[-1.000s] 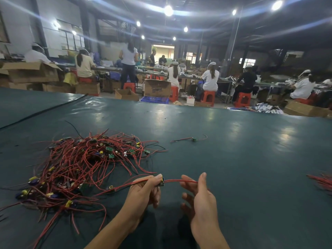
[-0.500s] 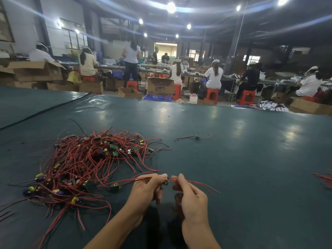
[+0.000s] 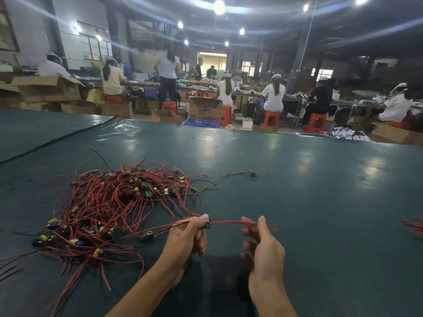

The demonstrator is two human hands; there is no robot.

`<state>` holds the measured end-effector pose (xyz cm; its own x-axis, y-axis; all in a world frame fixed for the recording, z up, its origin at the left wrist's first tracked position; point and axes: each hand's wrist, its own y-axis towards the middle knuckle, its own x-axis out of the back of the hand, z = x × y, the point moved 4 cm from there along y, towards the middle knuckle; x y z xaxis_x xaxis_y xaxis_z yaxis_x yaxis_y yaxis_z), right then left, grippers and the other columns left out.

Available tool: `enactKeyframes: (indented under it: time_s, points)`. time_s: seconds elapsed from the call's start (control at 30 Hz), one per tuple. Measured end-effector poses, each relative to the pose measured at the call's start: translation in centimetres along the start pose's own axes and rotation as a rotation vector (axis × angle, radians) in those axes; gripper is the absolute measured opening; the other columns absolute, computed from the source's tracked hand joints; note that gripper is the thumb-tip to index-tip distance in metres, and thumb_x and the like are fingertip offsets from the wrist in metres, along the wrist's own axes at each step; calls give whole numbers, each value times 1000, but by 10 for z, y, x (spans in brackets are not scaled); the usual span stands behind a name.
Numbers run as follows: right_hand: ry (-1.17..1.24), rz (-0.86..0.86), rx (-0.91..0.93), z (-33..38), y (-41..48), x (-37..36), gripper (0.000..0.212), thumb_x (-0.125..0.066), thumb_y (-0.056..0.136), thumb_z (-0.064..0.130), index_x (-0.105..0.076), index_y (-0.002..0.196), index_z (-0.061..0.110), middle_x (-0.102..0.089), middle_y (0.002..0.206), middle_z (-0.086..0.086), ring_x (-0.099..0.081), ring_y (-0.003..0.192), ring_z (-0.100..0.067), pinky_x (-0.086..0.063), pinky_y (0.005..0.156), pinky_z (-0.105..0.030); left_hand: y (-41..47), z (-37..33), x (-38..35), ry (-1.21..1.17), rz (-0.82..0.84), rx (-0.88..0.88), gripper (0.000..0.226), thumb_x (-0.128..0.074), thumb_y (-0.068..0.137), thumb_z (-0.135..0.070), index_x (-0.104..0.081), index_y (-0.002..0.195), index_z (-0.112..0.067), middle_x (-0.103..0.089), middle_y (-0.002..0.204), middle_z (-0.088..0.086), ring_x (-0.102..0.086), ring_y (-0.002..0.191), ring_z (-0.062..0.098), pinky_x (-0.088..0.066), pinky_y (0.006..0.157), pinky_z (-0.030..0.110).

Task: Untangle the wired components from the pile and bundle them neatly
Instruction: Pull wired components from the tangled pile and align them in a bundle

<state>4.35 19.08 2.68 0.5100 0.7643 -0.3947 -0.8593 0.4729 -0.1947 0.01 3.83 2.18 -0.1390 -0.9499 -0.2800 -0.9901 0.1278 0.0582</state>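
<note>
A tangled pile of red-wired components [image 3: 109, 207] with small green boards and yellow capacitors lies on the dark green table [image 3: 309, 202], left of centre. My left hand [image 3: 187, 239] pinches one wired component [image 3: 226, 223] at its small black part, just right of the pile. Its red leads run right across the thumb of my right hand [image 3: 263, 245], which has loosely curled fingers around them. The leads on the other side trail back into the pile.
A single loose wired component [image 3: 251, 173] lies further back on the table. More red wires [image 3: 414, 226] show at the right edge. A black cable [image 3: 57, 139] crosses the far left. Beyond the table edge, people sit on red stools among cardboard boxes [image 3: 204, 108].
My right hand slid in next to the left along the red leads, then back out to the right. The left hand kept its pinch on the component.
</note>
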Motion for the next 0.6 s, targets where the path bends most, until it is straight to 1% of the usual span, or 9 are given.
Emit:
enactKeyframes:
  time_s: [0.1,0.13,0.2,0.23,0.27,0.37,0.47,0.53,0.6]
  points:
    - [-144,134,-1,-11,-12,-17,34,-70,83,43,-77,66,14,-65,59,3,-43,42,-8,-36,39,-23,0,3,0,24,58,9,39,-69,67,-42,-46,44,-21,-44,45,5,-41,40,16,-38,44,23]
    - [-202,192,6,-14,-18,-23,33,-71,79,45,-77,65,15,-67,61,-3,-48,44,-11,-42,40,-26,0,4,0,39,83,10,37,-71,66,-44,-50,46,-20,-49,48,7,-46,42,16,-40,46,23]
    - [-263,285,33,-19,-26,-34,29,-68,82,43,-79,70,19,-70,73,-19,-62,58,-27,-58,58,-48,-1,6,-1,62,121,34,34,-73,67,-47,-65,60,-15,-64,64,14,-61,56,21,-50,57,29]
    - [-261,302,52,-19,-28,-36,27,-64,87,39,-80,73,22,-71,78,-22,-66,67,-33,-57,70,-57,-2,6,-1,77,124,43,38,-74,67,-51,-70,69,-14,-69,74,16,-66,65,25,-53,64,34]
    - [-249,300,71,-19,-28,-37,27,-62,90,35,-80,74,23,-72,78,-19,-68,71,-32,-55,76,-59,-2,5,0,107,118,44,44,-74,67,-58,-72,75,-14,-71,80,17,-69,71,27,-54,70,37]
    - [-223,242,114,-15,-26,-33,28,-60,93,32,-79,73,28,-74,72,-5,-68,68,-16,-58,71,-44,-5,0,-3,273,143,-6,55,-70,65,-73,-70,72,-18,-68,70,13,-66,69,25,-54,72,41]
    - [-197,193,63,-13,-25,-29,31,-60,92,37,-77,71,24,-70,66,-3,-65,63,-14,-53,62,-38,-9,-7,-11,364,197,-94,41,-70,72,-64,-64,64,-24,-59,56,-5,-60,58,13,-53,65,39]
    - [-164,198,-1,-12,-24,-28,33,-62,91,39,-77,71,17,-71,70,-5,-67,68,-18,-52,62,-38,-9,-10,-12,427,203,-167,32,-72,78,-55,-66,70,-25,-62,59,-4,-59,56,11,-50,57,32]
    - [-110,176,-59,-11,-21,-26,35,-63,91,37,-75,72,10,-74,74,-7,-69,70,-21,-54,65,-39,-11,-11,-14,474,260,-213,20,-74,80,-45,-70,83,-26,-69,68,-3,-63,60,9,-49,59,25]
